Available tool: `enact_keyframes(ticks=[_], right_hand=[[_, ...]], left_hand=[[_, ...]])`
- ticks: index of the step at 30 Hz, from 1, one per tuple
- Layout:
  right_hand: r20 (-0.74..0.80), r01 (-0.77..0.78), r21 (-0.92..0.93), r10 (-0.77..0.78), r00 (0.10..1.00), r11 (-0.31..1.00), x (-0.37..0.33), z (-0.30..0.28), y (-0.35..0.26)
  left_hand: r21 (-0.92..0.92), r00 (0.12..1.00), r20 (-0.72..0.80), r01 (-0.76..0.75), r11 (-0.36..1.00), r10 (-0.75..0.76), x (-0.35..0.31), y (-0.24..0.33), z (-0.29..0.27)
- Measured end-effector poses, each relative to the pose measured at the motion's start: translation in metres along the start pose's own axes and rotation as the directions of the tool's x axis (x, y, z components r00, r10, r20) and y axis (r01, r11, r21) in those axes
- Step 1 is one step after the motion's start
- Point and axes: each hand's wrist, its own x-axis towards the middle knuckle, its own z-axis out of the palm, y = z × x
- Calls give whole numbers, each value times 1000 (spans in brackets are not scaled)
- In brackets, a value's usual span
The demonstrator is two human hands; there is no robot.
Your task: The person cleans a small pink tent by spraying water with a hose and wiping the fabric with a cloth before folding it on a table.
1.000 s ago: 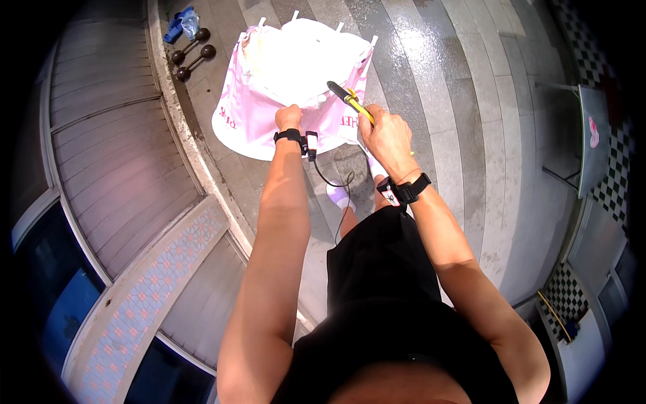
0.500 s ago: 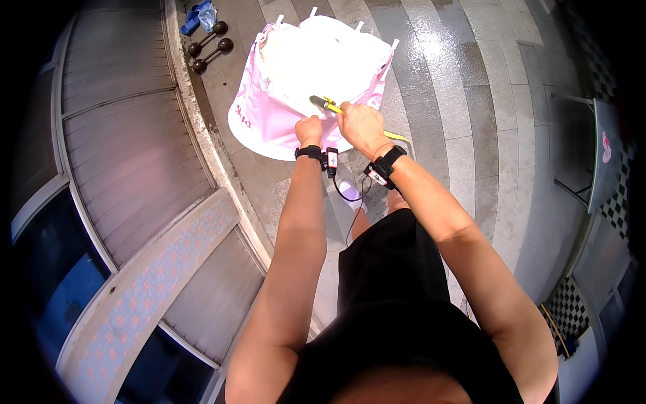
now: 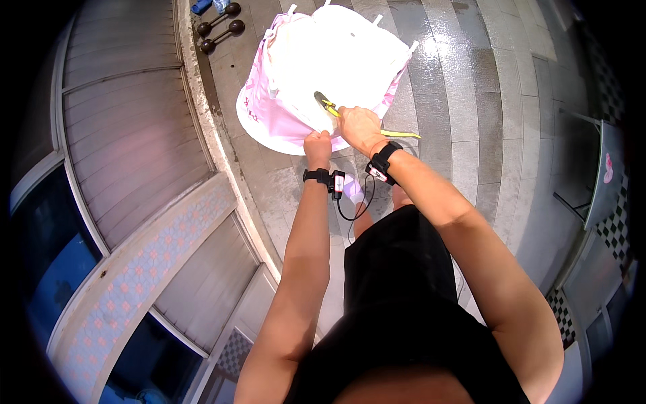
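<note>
A large pink-and-white fabric thing [image 3: 282, 124] with white loops along its far edge spreads out in front of me. Its white part is washed out by glare, so I cannot tell its full shape. My left hand [image 3: 317, 147] is closed on its near edge, pinching the cloth. Just to the right, my right hand [image 3: 362, 126] is wrapped round a yellow-handled tool [image 3: 332, 109]. The tool's dark rounded head lies over the white surface, and its yellow tail end sticks out past my right wrist. My grip hides the middle of the handle.
Two dark dumbbells [image 3: 222, 37] lie at the far left beside blue items [image 3: 202, 6]. A wall with panelled shutters [image 3: 128, 128] runs along my left. Grey paving [image 3: 464, 121], partly wet, stretches right towards a leaning panel [image 3: 605, 168] with a pink mark.
The white part now covers more of the pink near side, around my left hand. The tool's head has tilted to point farther away from me. The view has shifted slightly.
</note>
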Motion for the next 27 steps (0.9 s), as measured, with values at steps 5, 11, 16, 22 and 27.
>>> enact_keyframes(ticks=[5,11,16,22,27], right_hand=[[42,-47,-10,47,998,999,42,25,12],[235,125,140,-156,959,982,-64,-24,6],[152,120,124,-138,979,985,-55,-12,-13],[113,-96,-104,107,988,990,35,19,-2],[245,73,7,-73,967,997,-46,5,5]], left_hand=[[98,999,-24,-37,994,40,-26,-3,-6],[-8,997,-73,6,1000,-7,-16,-30,-28],[68,996,-81,-39,997,44,-12,-45,-41],[125,998,-38,-45,991,50,-45,-20,-26],[49,999,-47,22,999,-19,-47,-37,-28]])
